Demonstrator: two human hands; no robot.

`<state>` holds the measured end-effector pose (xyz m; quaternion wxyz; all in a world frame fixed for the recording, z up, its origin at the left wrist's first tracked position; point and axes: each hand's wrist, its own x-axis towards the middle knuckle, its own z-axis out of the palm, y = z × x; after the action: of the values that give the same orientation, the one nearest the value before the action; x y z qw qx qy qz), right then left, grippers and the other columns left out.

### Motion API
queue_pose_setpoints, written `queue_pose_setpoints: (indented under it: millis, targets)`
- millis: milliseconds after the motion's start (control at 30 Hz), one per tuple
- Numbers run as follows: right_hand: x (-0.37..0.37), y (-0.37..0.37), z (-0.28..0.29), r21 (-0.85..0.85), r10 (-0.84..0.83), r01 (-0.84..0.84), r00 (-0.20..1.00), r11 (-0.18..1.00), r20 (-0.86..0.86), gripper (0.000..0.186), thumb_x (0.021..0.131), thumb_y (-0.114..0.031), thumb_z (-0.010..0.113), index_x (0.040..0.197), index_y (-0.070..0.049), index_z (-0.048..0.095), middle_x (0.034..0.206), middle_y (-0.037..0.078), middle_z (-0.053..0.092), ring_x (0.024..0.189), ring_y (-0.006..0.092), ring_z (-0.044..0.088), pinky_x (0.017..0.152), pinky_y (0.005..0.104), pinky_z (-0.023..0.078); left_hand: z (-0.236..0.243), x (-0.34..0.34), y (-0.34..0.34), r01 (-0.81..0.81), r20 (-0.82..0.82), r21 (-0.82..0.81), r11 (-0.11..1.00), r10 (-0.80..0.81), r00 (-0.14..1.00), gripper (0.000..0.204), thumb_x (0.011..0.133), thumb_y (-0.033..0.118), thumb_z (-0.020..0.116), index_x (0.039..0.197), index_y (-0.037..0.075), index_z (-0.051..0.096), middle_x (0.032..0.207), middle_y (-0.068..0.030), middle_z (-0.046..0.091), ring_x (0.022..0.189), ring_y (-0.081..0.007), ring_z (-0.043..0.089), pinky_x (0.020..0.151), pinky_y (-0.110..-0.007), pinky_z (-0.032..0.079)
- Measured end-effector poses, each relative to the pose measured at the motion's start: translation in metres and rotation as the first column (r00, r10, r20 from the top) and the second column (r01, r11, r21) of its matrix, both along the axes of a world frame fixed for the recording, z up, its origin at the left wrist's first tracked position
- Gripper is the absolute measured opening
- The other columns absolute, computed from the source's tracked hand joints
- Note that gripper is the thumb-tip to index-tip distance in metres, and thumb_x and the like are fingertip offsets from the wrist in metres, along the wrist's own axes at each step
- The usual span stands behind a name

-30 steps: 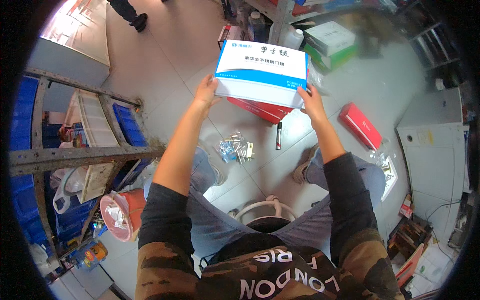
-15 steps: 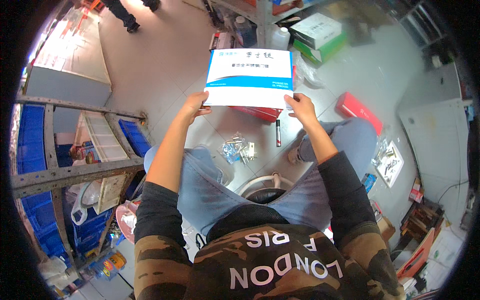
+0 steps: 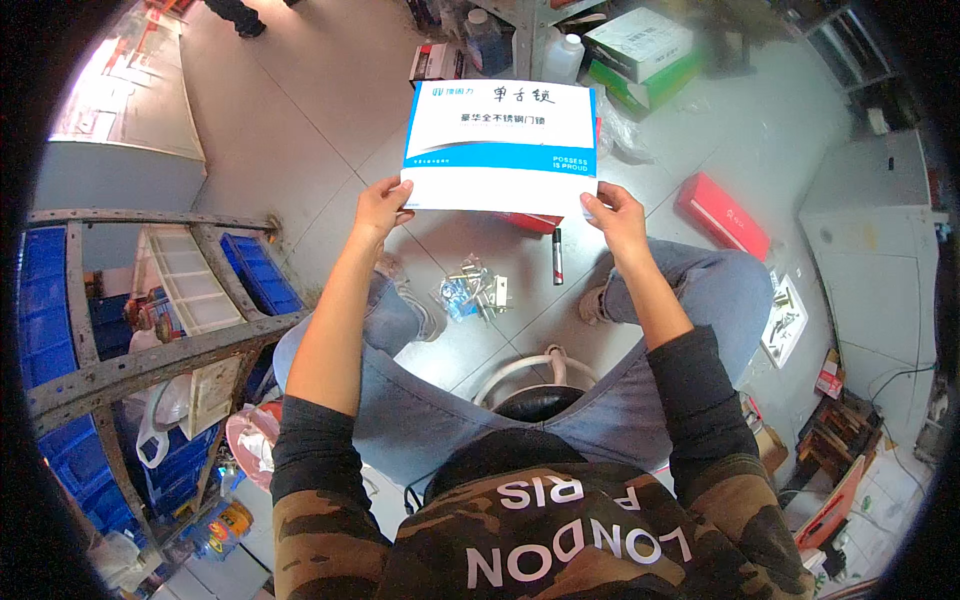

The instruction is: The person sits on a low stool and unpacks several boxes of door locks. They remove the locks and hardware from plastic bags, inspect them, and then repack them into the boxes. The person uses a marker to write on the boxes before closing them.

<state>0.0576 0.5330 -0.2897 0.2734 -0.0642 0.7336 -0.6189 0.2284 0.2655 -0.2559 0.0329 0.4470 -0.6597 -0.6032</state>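
A flat white box with a blue band (image 3: 500, 130) is held up in front of me, its printed face toward me. My left hand (image 3: 382, 207) grips its near left corner, thumb on top. At the near right corner my right hand (image 3: 615, 212) pinches it the same way. Part of a red box (image 3: 530, 221) shows on the floor beneath it. Below that, a black marker pen (image 3: 557, 257) lies on the tiles. Left of the pen is a small heap of metal lock parts (image 3: 490, 288) with a clear plastic bag.
A metal rack (image 3: 150, 365) with blue bins stands at the left. Another red box (image 3: 724, 216) and a white tray of metal parts (image 3: 785, 320) lie at right. A green and white box (image 3: 645, 65) and plastic bottles (image 3: 564, 58) stand beyond. A stool (image 3: 535, 385) is below me.
The white and blue box has come slightly closer and its face is more fully toward me. Both hands keep their grip on it. My knees have spread a little wider.
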Motion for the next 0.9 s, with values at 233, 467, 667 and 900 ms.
queue_pose_setpoints:
  millis: [233, 467, 667, 900]
  targets:
    - [0.005, 0.001, -0.018, 0.116, 0.030, -0.004, 0.975, 0.993, -0.218, 0.047, 0.074, -0.018, 0.066, 0.112, 0.002, 0.048, 0.107, 0.013, 0.055, 0.095, 0.0224, 0.054, 0.080, 0.0308, 0.044, -0.022, -0.006, -0.002, 0.116, 0.027, -0.292, 0.950, -0.113, 0.993, 0.055, 0.077, 0.011, 0.059, 0.126, 0.003, 0.034, 0.111, -0.0164, 0.051, 0.089, -0.0232, 0.057, 0.076, -0.031, 0.047]
    - [0.003, -0.004, -0.021, 0.223, 0.151, -0.053, 0.879, 0.973, -0.451, 0.056, 0.076, -0.020, 0.064, 0.124, -0.003, 0.040, 0.117, 0.014, 0.049, 0.106, 0.0256, 0.048, 0.084, 0.0350, 0.041, -0.016, -0.024, 0.005, 0.146, -0.104, -0.295, 0.944, -0.184, 0.977, 0.066, 0.071, 0.000, 0.062, 0.129, 0.008, 0.032, 0.118, -0.0135, 0.047, 0.105, -0.0221, 0.047, 0.083, -0.033, 0.042]
    - [0.000, -0.006, -0.011, 0.065, 0.092, -0.079, 0.970, 0.995, -0.227, 0.050, 0.078, -0.017, 0.061, 0.122, 0.000, 0.043, 0.112, 0.011, 0.053, 0.095, 0.0199, 0.053, 0.084, 0.0296, 0.041, -0.012, -0.018, 0.008, 0.093, -0.172, -0.178, 0.980, -0.124, 0.977, 0.062, 0.073, 0.000, 0.061, 0.128, 0.005, 0.034, 0.110, -0.0116, 0.051, 0.099, -0.0202, 0.050, 0.082, -0.031, 0.043]
    - [0.000, -0.005, -0.011, 0.019, 0.032, -0.029, 0.979, 0.999, -0.201, 0.045, 0.081, -0.014, 0.058, 0.121, 0.000, 0.044, 0.104, 0.012, 0.057, 0.091, 0.0169, 0.055, 0.077, 0.0270, 0.044, -0.011, -0.013, 0.024, 0.038, -0.127, -0.029, 0.999, -0.041, 0.991, 0.056, 0.080, 0.021, 0.059, 0.129, 0.009, 0.033, 0.110, -0.0132, 0.050, 0.100, -0.0232, 0.050, 0.081, -0.033, 0.045]
